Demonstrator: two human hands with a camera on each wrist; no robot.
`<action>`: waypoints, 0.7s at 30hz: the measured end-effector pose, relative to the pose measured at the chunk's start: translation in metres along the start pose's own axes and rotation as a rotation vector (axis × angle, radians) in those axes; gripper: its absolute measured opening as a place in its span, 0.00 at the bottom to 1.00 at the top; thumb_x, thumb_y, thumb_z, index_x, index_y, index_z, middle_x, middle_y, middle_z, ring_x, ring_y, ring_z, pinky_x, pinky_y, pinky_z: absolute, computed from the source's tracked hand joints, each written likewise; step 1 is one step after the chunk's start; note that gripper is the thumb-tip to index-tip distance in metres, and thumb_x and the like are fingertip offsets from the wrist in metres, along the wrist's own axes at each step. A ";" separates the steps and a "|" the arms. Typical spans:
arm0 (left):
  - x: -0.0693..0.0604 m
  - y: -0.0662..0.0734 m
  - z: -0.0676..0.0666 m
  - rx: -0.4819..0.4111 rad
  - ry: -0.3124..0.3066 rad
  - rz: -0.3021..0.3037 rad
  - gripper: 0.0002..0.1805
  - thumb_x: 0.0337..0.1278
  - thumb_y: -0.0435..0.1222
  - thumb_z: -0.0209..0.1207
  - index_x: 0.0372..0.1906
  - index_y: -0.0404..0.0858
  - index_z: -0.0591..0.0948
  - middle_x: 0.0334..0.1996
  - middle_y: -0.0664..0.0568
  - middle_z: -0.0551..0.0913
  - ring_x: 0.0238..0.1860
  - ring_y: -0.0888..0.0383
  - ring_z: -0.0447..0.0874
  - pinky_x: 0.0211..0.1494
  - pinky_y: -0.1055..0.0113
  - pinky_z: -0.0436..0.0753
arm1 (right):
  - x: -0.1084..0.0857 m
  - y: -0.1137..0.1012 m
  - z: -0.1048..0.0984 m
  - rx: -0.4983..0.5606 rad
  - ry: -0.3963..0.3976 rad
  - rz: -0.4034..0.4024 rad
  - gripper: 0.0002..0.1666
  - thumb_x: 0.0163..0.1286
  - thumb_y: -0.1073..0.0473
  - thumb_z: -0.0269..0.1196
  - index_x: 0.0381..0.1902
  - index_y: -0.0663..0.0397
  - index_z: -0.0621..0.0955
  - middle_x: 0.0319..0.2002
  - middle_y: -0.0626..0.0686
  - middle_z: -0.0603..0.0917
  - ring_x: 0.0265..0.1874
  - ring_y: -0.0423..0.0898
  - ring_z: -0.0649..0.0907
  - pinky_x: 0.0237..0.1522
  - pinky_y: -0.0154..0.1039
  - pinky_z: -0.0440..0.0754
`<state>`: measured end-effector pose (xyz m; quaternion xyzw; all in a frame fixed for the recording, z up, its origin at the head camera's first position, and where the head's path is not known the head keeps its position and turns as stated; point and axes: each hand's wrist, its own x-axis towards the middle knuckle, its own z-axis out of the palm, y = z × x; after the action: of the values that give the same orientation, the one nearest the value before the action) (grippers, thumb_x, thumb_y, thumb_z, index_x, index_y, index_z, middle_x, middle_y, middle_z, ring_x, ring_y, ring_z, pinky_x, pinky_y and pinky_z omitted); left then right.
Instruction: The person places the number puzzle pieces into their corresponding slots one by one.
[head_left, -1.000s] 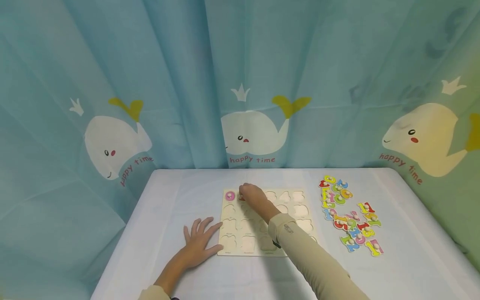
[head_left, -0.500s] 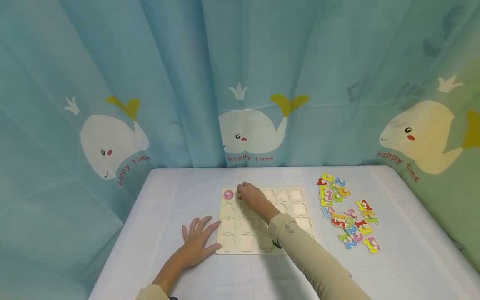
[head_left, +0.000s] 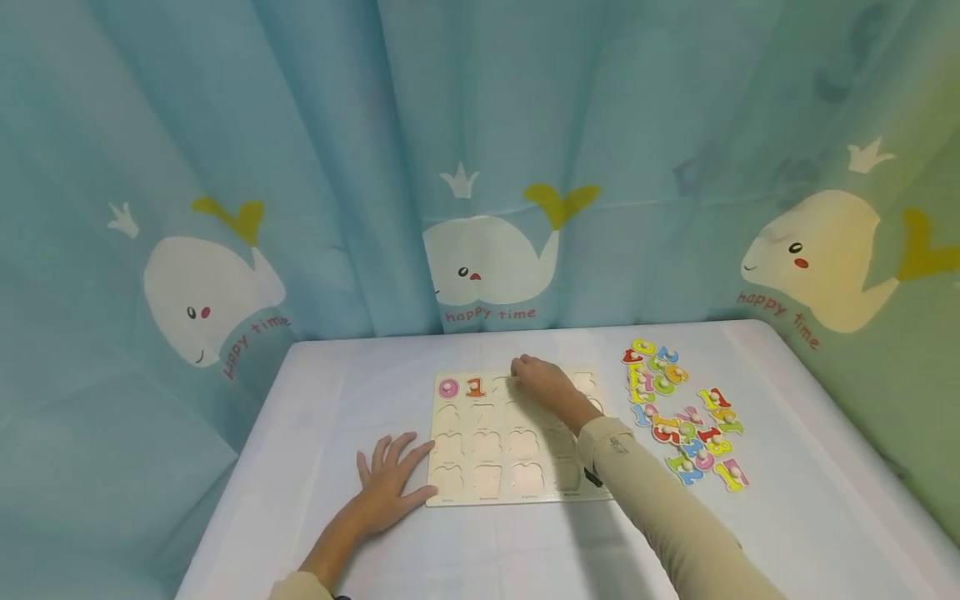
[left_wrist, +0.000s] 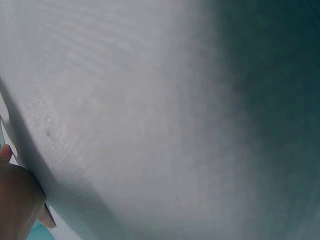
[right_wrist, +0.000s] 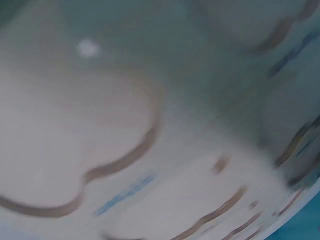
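Spreading its fingers, a person's left hand (head_left: 392,490) touches the left edge of a flat, pale board (head_left: 468,450) cut with rounded recesses, on a white, cloth-covered surface (head_left: 337,417). The right hand (head_left: 546,383) covers part of the far row; whether its fingers grip anything cannot be told. Half a second on, it has shifted right, uncovering a knobbed red-orange 1 (head_left: 476,388) beside the round pink 0 (head_left: 447,388). Bright number pieces (head_left: 667,432) lie right.
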<state>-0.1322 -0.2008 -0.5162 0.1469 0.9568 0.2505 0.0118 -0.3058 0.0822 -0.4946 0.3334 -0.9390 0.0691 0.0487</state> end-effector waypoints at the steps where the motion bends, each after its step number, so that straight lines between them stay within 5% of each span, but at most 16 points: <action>1: 0.000 0.000 0.000 -0.001 0.008 0.002 0.34 0.57 0.55 0.57 0.66 0.45 0.68 0.67 0.41 0.57 0.66 0.32 0.43 0.56 0.25 0.33 | -0.003 0.007 -0.003 -0.007 0.018 0.011 0.05 0.66 0.65 0.60 0.39 0.60 0.76 0.33 0.53 0.77 0.31 0.49 0.79 0.34 0.41 0.80; 10: -0.002 -0.004 0.006 0.000 0.017 0.005 0.35 0.56 0.56 0.57 0.66 0.45 0.68 0.67 0.42 0.58 0.66 0.32 0.44 0.55 0.25 0.34 | -0.057 0.079 -0.016 -0.100 0.125 0.325 0.06 0.63 0.68 0.61 0.39 0.66 0.78 0.34 0.60 0.77 0.34 0.56 0.77 0.37 0.51 0.77; 15: -0.001 -0.006 0.007 0.005 0.029 0.000 0.35 0.56 0.56 0.57 0.66 0.46 0.68 0.67 0.42 0.58 0.66 0.32 0.43 0.55 0.25 0.33 | -0.088 0.107 -0.023 -0.057 0.113 0.545 0.19 0.65 0.69 0.58 0.52 0.75 0.70 0.49 0.74 0.69 0.50 0.69 0.69 0.50 0.64 0.67; 21: 0.002 -0.008 0.007 0.005 0.007 0.010 0.35 0.57 0.57 0.55 0.67 0.46 0.67 0.67 0.42 0.57 0.66 0.32 0.43 0.55 0.25 0.32 | -0.115 0.131 -0.029 -0.038 0.030 0.640 0.37 0.57 0.67 0.67 0.59 0.78 0.62 0.51 0.84 0.60 0.50 0.79 0.64 0.49 0.70 0.64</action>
<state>-0.1360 -0.2034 -0.5261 0.1511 0.9567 0.2485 0.0069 -0.2986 0.2583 -0.4947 0.0190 -0.9965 0.0682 0.0445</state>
